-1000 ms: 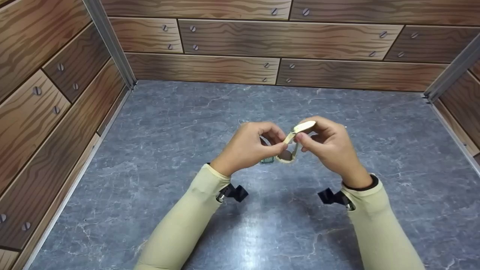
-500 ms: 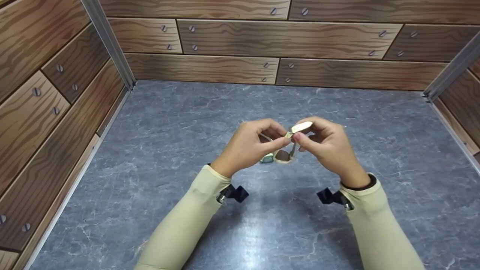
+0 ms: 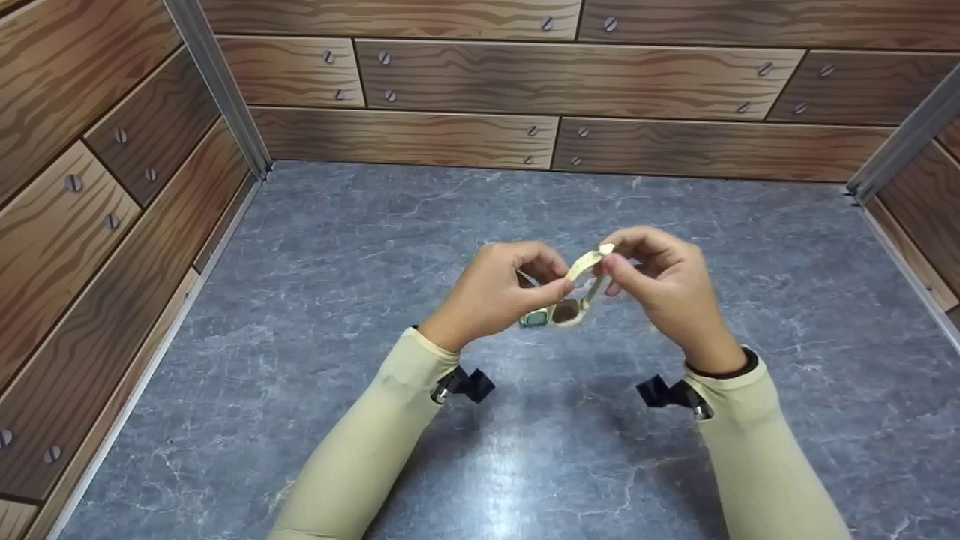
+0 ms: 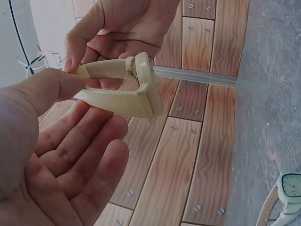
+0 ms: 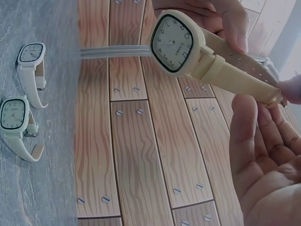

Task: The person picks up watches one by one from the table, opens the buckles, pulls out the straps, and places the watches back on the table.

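A cream wristwatch (image 5: 171,44) hangs in the air between both hands, its squarish face showing in the right wrist view. My left hand (image 3: 499,289) pinches one part of its strap (image 3: 583,264) between thumb and fingers. On the other side, my right hand (image 3: 664,281) holds the strap near its buckle end (image 5: 275,98) with thumb and fingertips. The strap bends into a loop, seen side-on in the left wrist view. Whether the buckle is fastened cannot be told. Below, a pale green watch (image 3: 534,318) lies partly behind the left hand.
A white watch (image 5: 32,54) and the pale green watch lie on the grey marbled table (image 3: 360,225). Wood-patterned walls (image 3: 450,75) enclose the back and sides, with grey metal posts (image 3: 225,90) at the corners.
My right hand has shifted slightly right, away from the left hand, and its grip on the strap has changed. More strap shows between the hands than half a second ago.
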Available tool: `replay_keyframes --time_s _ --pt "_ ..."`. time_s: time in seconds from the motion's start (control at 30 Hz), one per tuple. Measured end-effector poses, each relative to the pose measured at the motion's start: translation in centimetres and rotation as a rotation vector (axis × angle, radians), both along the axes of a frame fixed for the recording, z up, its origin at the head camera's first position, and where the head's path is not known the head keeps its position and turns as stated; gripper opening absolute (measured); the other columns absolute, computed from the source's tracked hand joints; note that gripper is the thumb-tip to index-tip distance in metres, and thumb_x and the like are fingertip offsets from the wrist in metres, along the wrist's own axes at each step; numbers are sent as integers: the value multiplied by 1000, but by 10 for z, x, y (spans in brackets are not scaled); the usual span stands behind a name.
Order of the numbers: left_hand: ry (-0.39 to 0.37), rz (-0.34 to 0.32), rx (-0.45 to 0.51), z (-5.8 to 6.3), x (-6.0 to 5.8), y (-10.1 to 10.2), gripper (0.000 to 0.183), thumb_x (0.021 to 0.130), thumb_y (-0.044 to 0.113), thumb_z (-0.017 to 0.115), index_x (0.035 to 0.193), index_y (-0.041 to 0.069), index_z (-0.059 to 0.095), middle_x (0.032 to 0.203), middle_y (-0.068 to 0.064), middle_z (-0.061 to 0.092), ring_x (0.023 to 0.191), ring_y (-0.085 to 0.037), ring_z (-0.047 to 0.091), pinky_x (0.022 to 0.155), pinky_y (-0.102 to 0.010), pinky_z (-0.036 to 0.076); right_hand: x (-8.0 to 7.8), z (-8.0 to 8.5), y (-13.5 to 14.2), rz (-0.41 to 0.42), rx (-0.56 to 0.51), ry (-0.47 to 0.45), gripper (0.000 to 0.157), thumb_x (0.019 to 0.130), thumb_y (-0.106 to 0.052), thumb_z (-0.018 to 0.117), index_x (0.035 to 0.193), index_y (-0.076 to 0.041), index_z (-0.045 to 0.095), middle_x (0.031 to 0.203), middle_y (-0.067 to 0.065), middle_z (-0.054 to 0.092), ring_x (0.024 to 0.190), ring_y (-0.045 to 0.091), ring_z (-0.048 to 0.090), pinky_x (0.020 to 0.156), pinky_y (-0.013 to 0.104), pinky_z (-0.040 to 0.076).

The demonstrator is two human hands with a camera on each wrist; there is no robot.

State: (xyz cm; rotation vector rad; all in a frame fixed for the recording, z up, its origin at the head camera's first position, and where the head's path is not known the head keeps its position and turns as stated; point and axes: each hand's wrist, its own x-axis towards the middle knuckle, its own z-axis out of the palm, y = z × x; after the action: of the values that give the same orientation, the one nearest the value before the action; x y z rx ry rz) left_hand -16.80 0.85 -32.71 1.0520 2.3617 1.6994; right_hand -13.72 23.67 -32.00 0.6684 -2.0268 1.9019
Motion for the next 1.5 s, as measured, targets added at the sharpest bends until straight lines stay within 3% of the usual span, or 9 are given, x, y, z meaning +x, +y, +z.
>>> replay_keyframes --time_s 0.2,0.4,0.63,0.87,1.27,1.5 --pt "-4 20 42 0 -2 -1 10 96 15 73 103 8 74 91 0 76 83 -10 71 77 -32 61 -3 -1 5 -40 -76 -8 12 96 7 66 104 16 66 88 12 74 69 17 67 63 25 58" --pt "23 70 96 -2 -4 -1 19 98 15 71 115 7 75 94 -1 77 84 -9 72 78 -32 62 -8 -5 3 -85 -45 51 14 96 6 67 105 17 68 89 9 76 75 15 71 67 24 60" --pt "50 149 122 -3 -3 4 13 98 16 72 108 8 75 93 0 76 85 -7 71 76 -30 61 -7 -4 1 -202 34 47 12 95 6 68 104 15 70 88 3 75 71 11 70 66 23 59" --pt "51 172 136 -6 -1 9 11 97 15 73 106 9 73 94 2 77 85 -6 72 76 -29 61 -4 -4 0 -291 101 25 11 96 4 69 103 12 70 88 2 74 72 12 70 65 23 60" --pt "5 201 73 -29 -6 23 12 98 13 71 109 10 68 95 3 76 87 -7 70 80 -29 58 -8 -25 6 -353 110 35 8 95 3 69 99 9 65 87 6 73 71 13 70 64 23 59" --pt "-62 257 12 -45 -12 38 13 98 16 72 109 13 69 93 7 77 85 -5 70 79 -26 56 -17 -39 10 -371 226 -22 10 97 -4 71 94 5 68 85 15 72 68 10 68 63 23 60"
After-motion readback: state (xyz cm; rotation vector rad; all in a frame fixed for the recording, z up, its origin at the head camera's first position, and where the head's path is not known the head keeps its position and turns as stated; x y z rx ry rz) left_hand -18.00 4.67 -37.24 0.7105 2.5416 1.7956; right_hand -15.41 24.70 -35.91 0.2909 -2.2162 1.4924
